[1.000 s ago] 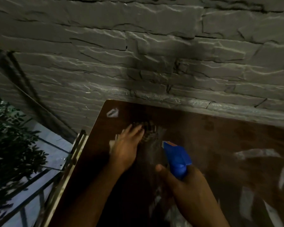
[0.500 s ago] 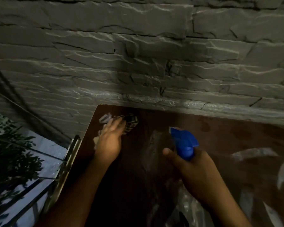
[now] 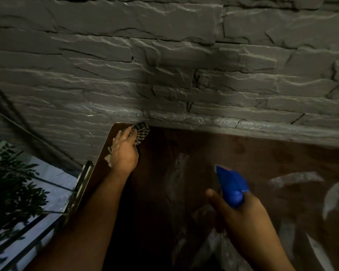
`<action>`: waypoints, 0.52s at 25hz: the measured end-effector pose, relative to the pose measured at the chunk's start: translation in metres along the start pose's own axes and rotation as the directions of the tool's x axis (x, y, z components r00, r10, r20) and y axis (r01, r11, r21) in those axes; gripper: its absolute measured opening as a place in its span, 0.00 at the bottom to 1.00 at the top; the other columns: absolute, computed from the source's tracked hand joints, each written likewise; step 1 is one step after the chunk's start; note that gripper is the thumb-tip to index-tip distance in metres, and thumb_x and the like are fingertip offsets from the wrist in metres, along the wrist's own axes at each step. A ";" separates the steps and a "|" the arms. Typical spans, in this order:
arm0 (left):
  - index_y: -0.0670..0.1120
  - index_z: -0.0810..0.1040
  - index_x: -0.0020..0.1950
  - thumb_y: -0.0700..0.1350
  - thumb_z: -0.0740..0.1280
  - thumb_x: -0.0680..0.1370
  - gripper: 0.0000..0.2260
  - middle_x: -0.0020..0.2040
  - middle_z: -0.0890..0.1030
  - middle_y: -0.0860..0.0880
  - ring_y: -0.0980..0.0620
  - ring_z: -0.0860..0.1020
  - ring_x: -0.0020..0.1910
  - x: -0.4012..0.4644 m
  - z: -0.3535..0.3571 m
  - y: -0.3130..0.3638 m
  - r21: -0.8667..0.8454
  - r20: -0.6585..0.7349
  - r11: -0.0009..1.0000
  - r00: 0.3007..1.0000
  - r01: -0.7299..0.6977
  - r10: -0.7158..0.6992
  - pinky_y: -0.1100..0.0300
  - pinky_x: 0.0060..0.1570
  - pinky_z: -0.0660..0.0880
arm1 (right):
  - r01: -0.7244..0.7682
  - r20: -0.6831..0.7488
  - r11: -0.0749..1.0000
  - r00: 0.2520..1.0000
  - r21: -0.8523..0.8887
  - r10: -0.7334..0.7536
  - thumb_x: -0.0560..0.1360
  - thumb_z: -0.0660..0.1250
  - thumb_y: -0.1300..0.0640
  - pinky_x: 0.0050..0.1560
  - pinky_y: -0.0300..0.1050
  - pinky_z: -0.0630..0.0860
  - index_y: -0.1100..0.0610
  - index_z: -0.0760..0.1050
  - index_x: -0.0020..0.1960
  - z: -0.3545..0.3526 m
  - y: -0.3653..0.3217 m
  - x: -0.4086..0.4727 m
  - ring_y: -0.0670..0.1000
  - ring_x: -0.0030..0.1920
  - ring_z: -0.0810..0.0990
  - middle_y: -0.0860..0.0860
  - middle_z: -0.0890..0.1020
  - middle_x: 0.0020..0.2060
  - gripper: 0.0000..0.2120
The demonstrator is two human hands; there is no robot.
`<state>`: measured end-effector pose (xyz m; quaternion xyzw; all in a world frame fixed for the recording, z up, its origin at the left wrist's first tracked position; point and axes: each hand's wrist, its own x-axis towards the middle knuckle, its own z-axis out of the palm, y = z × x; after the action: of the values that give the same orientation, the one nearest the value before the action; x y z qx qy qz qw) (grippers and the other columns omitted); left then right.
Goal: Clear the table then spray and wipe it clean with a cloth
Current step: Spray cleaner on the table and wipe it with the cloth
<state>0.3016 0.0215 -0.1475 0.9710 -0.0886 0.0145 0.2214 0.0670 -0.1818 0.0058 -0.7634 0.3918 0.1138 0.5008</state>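
A dark brown glossy table (image 3: 213, 153) stands against a grey stone wall. My left hand (image 3: 123, 151) presses a checked cloth (image 3: 142, 132) flat onto the table's far left corner, fingers stretched over it. Most of the cloth lies hidden under the palm, with a pale edge showing by the wrist. My right hand (image 3: 241, 222) grips a spray bottle by its blue trigger head (image 3: 232, 186), held above the table's middle with the nozzle pointing toward the wall. The bottle's body is hidden below my hand.
The grey stone wall (image 3: 164, 75) runs right behind the table's far edge. Left of the table stands a metal railing (image 3: 80, 184), with green foliage (image 3: 10, 182) and a pale floor beyond. Light reflections streak the table's right side.
My left hand has slid the cloth away from me and leftward, into the table's far left corner. My right hand with the spray bottle has stayed over the middle.
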 end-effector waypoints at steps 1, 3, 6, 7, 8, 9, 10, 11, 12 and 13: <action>0.46 0.68 0.72 0.35 0.59 0.79 0.22 0.75 0.63 0.46 0.43 0.56 0.76 0.001 0.000 0.001 -0.004 -0.002 1.000 1.000 0.001 -0.001 0.46 0.74 0.53 | -0.015 0.007 1.000 1.000 -0.006 0.015 0.69 0.72 0.39 0.37 0.46 0.78 0.53 0.76 0.45 0.000 0.004 -0.002 0.52 0.35 0.83 0.52 0.84 0.34 0.18; 0.46 0.68 0.72 0.35 0.59 0.79 0.22 0.76 0.63 0.47 0.44 0.56 0.76 0.001 -0.001 0.004 -0.020 -0.004 1.000 1.000 0.007 -0.007 0.47 0.74 0.53 | -0.034 0.085 0.998 0.996 -0.058 0.039 0.67 0.73 0.38 0.41 0.49 0.79 0.52 0.77 0.44 0.003 0.008 -0.007 0.54 0.36 0.83 0.53 0.84 0.34 0.18; 0.46 0.68 0.72 0.36 0.59 0.79 0.21 0.75 0.63 0.47 0.44 0.56 0.76 -0.005 -0.002 0.005 -0.030 0.017 0.999 1.000 -0.011 0.011 0.48 0.73 0.55 | -0.032 0.177 0.993 0.983 -0.116 0.053 0.63 0.72 0.34 0.42 0.48 0.79 0.50 0.77 0.42 0.013 0.017 -0.018 0.53 0.36 0.83 0.52 0.84 0.33 0.21; 0.46 0.68 0.72 0.36 0.59 0.79 0.21 0.75 0.64 0.47 0.44 0.56 0.76 -0.011 -0.003 0.007 -0.021 0.034 1.000 0.999 -0.019 0.020 0.48 0.74 0.55 | -0.025 0.166 0.993 0.985 -0.118 0.045 0.64 0.72 0.34 0.41 0.46 0.79 0.50 0.77 0.42 0.015 0.019 -0.022 0.52 0.36 0.83 0.51 0.83 0.33 0.20; 0.47 0.68 0.72 0.36 0.60 0.79 0.22 0.75 0.64 0.48 0.44 0.56 0.76 -0.020 -0.003 0.009 -0.006 0.049 0.999 0.998 -0.034 0.034 0.47 0.74 0.56 | -0.025 0.144 0.994 0.989 -0.104 0.040 0.65 0.71 0.34 0.39 0.45 0.79 0.50 0.77 0.43 0.014 0.018 -0.026 0.51 0.35 0.83 0.51 0.83 0.33 0.20; 0.48 0.68 0.72 0.36 0.60 0.79 0.22 0.75 0.63 0.49 0.46 0.55 0.76 -0.030 -0.003 0.016 0.000 0.061 0.999 0.997 -0.054 0.054 0.47 0.74 0.55 | -0.024 0.105 0.997 0.994 -0.070 0.032 0.66 0.71 0.35 0.38 0.45 0.79 0.51 0.78 0.45 0.011 0.014 -0.028 0.51 0.35 0.83 0.51 0.83 0.33 0.20; 0.49 0.67 0.73 0.37 0.60 0.79 0.22 0.76 0.62 0.50 0.47 0.55 0.76 -0.043 -0.001 0.024 0.002 0.080 0.997 0.994 -0.077 0.077 0.47 0.74 0.54 | -0.015 0.051 1.000 0.999 -0.020 0.016 0.67 0.72 0.36 0.39 0.47 0.80 0.52 0.78 0.45 0.007 0.009 -0.030 0.52 0.35 0.83 0.52 0.84 0.33 0.20; 0.50 0.65 0.74 0.38 0.58 0.79 0.22 0.76 0.61 0.51 0.48 0.54 0.76 -0.058 0.002 0.035 0.015 0.110 0.990 0.984 -0.142 0.139 0.49 0.75 0.53 | 0.000 0.009 1.000 1.000 0.028 0.000 0.67 0.72 0.37 0.40 0.50 0.81 0.53 0.77 0.44 0.002 0.001 -0.030 0.54 0.35 0.83 0.53 0.84 0.33 0.19; 0.51 0.64 0.74 0.39 0.56 0.80 0.23 0.77 0.60 0.53 0.49 0.54 0.76 -0.077 0.007 0.046 0.029 0.153 0.962 0.953 -0.270 0.263 0.50 0.75 0.51 | 0.013 -0.012 0.998 1.000 0.059 -0.013 0.68 0.71 0.38 0.42 0.53 0.81 0.53 0.77 0.44 -0.004 -0.007 -0.031 0.55 0.35 0.83 0.54 0.84 0.34 0.18; 0.52 0.64 0.74 0.40 0.54 0.79 0.23 0.76 0.61 0.53 0.49 0.56 0.76 -0.101 0.010 0.054 0.050 0.216 0.902 0.887 -0.428 0.409 0.51 0.74 0.51 | 0.030 -0.015 0.998 0.999 0.064 -0.029 0.68 0.70 0.38 0.42 0.53 0.81 0.54 0.76 0.43 -0.010 -0.014 -0.032 0.56 0.36 0.83 0.55 0.84 0.34 0.18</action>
<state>0.1927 -0.0140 -0.1403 0.9350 -0.3170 -0.0314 0.1562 0.0536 -0.1718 0.0385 -0.7535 0.3875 0.0885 0.5238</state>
